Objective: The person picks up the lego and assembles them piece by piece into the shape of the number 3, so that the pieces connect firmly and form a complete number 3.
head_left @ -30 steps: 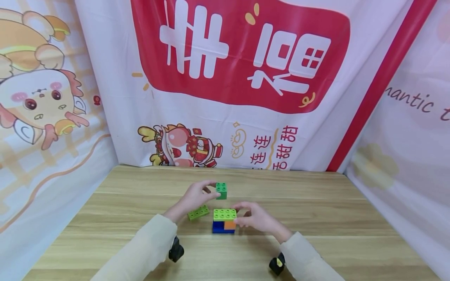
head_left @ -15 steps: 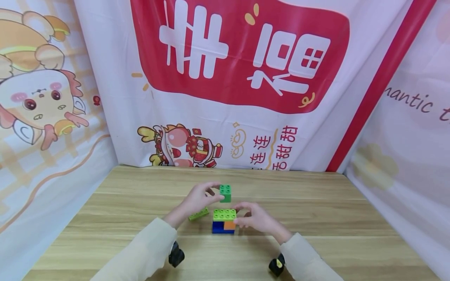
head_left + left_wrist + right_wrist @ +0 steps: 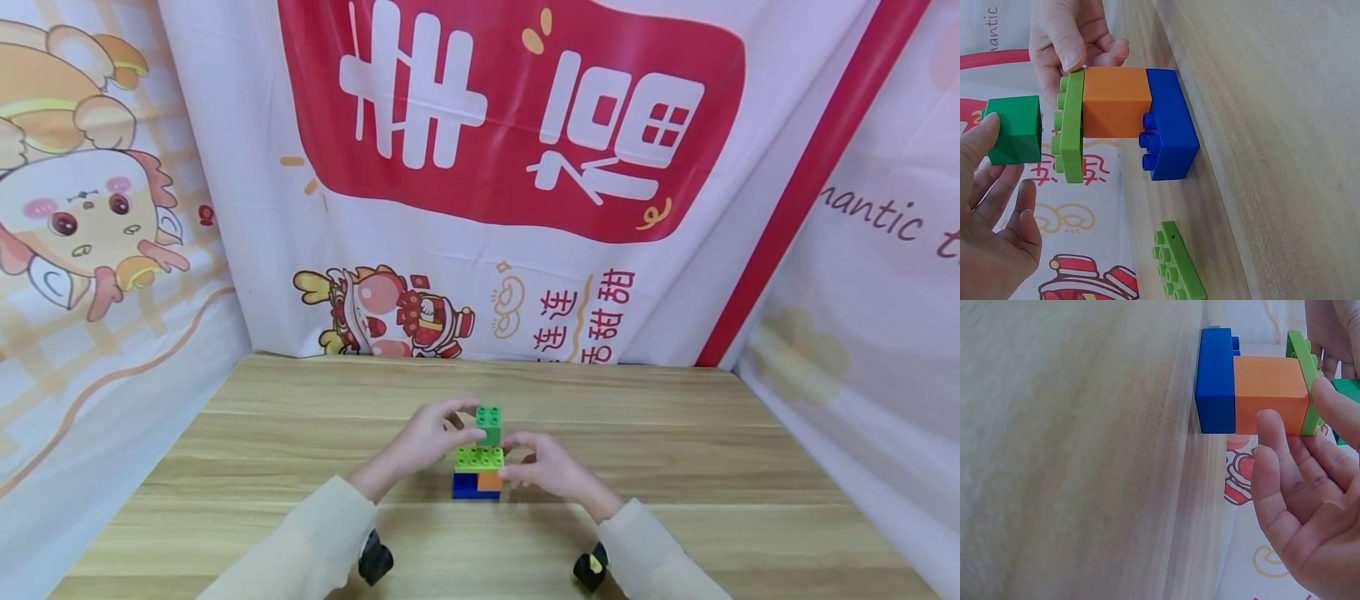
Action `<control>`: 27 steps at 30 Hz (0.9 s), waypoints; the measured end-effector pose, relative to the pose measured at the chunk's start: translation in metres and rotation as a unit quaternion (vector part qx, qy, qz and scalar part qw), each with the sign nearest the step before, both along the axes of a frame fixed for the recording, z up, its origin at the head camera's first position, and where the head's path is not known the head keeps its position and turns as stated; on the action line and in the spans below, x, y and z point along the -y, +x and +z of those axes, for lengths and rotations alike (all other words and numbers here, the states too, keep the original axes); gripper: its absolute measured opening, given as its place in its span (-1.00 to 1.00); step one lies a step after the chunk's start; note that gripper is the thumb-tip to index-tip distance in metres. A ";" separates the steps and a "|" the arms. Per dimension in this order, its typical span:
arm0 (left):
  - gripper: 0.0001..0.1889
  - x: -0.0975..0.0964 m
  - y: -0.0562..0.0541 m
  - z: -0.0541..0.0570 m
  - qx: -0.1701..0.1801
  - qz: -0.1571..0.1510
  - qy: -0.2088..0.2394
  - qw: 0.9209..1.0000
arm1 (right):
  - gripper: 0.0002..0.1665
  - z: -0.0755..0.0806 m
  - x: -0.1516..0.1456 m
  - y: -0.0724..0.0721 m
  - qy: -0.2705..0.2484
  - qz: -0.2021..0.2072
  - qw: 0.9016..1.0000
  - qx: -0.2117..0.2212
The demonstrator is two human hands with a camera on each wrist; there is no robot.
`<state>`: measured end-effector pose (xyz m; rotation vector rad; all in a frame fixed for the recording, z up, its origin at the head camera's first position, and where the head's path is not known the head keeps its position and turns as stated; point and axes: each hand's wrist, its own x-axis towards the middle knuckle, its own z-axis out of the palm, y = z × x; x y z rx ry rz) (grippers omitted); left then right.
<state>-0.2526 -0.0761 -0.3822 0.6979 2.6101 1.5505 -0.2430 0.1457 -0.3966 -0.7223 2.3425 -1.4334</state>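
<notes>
My left hand (image 3: pixel 423 437) pinches a green toy building block (image 3: pixel 488 427) between thumb and fingers, holding it over a small stack. In the left wrist view a narrow gap separates this block (image 3: pixel 1017 134) from the studs below. The stack has a thin lime plate (image 3: pixel 1072 134) on top, an orange block (image 3: pixel 1116 103) beneath one end, and a blue brick (image 3: pixel 1175 128) at the bottom, on the table. My right hand (image 3: pixel 551 465) holds the lime plate's right end with thumb and fingers. In the right wrist view its fingertips overlap the orange block (image 3: pixel 1270 387).
A loose lime plate (image 3: pixel 1179 262) lies on the wooden table (image 3: pixel 675 467), left of the stack and mostly hidden behind my left hand in the head view. Printed cloth (image 3: pixel 510 292) hangs at the table's back edge and both sides.
My left hand has brought the green block right and toward me, from behind the stack to over the lime plate. My right hand stays at the plate's end.
</notes>
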 end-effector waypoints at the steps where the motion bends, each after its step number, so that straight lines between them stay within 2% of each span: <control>1: -0.54 0.000 0.000 -0.001 -0.002 -0.002 -0.001 1.000 | -0.56 -0.004 -0.001 -0.003 0.000 -0.001 1.000 0.000; 4: -0.55 -0.001 0.002 -0.002 -0.001 -0.005 -0.003 1.000 | -0.56 -0.014 -0.003 -0.010 -0.002 0.000 1.000 -0.004; 7: -0.56 -0.002 0.005 -0.002 0.002 -0.005 -0.005 1.000 | -0.56 -0.016 -0.004 -0.011 -0.001 0.004 1.000 -0.007; 14: -0.57 -0.004 0.009 -0.003 0.003 -0.006 -0.008 1.000 | -0.57 -0.017 -0.005 -0.012 0.001 0.005 1.000 -0.003; 27: -0.55 -0.005 0.008 -0.011 0.004 -0.004 -0.018 1.000 | -0.55 -0.018 -0.005 -0.013 -0.003 0.001 1.000 0.006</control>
